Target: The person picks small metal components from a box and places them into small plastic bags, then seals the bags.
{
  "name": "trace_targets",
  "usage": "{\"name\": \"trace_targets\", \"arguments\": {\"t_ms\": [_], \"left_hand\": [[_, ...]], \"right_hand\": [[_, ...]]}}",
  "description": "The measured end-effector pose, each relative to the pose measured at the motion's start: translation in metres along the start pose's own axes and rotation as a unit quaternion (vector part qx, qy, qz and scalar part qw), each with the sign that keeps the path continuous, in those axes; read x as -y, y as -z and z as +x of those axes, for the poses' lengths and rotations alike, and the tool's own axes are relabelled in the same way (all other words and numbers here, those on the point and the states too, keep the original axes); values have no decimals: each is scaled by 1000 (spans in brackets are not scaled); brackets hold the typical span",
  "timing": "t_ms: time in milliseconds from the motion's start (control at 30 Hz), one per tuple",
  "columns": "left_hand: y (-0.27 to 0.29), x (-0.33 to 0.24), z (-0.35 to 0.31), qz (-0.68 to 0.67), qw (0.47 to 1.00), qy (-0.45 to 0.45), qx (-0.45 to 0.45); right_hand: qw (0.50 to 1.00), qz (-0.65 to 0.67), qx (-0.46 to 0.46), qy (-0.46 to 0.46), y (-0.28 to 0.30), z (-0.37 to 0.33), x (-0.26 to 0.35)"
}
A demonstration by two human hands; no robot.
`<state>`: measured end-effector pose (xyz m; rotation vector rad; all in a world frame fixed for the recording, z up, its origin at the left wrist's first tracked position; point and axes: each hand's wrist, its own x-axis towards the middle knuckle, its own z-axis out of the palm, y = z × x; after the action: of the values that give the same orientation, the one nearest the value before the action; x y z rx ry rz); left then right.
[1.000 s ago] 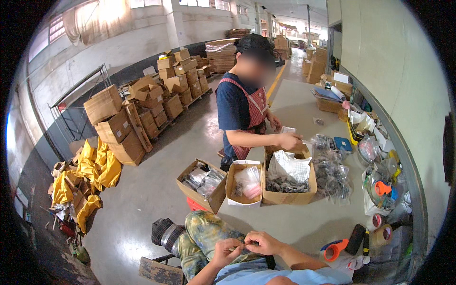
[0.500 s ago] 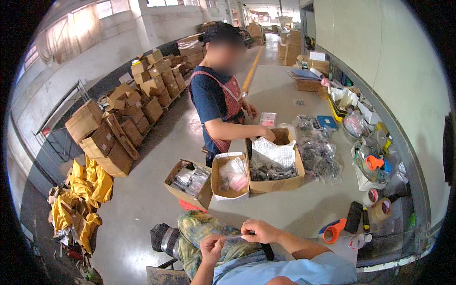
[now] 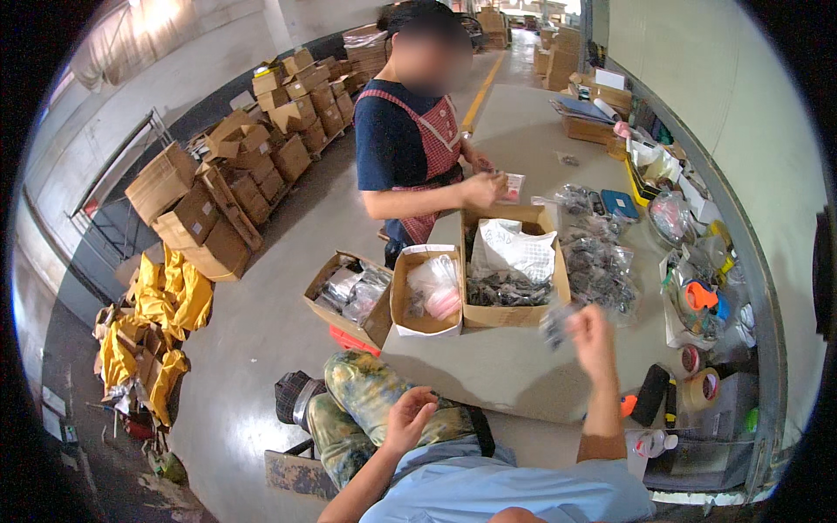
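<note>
Polybag (image 3: 554, 328), edge pinched in our right hand (image 3: 593, 333) | likely light, limp, slippery: hold by edge | left hand (image 3: 408, 417) empty, loosely curled

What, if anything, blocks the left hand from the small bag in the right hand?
Nothing visible. Between the left hand and the small blurred bag in the right hand, only bare table and its near edge show. The large open cardboard box sits beyond the bag, not between.

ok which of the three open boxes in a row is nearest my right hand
The large box at the right end, with the white sheet in it; the middle box and left box are smaller and farther from your right hand.
</note>
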<state>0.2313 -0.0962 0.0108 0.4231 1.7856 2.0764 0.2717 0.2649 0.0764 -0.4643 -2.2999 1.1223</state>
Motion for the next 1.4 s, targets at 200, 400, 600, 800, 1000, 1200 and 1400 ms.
{"name": "trace_targets", "arguments": {"t_ms": [200,400,600,800,1000,1200,1400], "left_hand": [[-13,-5,5,6,1000,-1,2],[-1,-6,-6,-7,1000,-1,-18],[14,-26,5,6,1000,-8,7],[37,-66,5,38,995,-92,9],[73,-57,-3,76,992,-90,-45],[110,-90,23,169,980,-101,26],[123,-128,102,242,948,-196,63]], "right_hand": [[966,-203,-162,15,15,75,-65],[988,-120,5,95,-83,56,-21],[934,-114,211,265,-188,67,39],[787,-478,318,227,-291,107,46],[741,-560,307,208,-306,127,1],[817,-418,372,140,-284,127,34],[873,-297,308,236,-267,134,40]]}}
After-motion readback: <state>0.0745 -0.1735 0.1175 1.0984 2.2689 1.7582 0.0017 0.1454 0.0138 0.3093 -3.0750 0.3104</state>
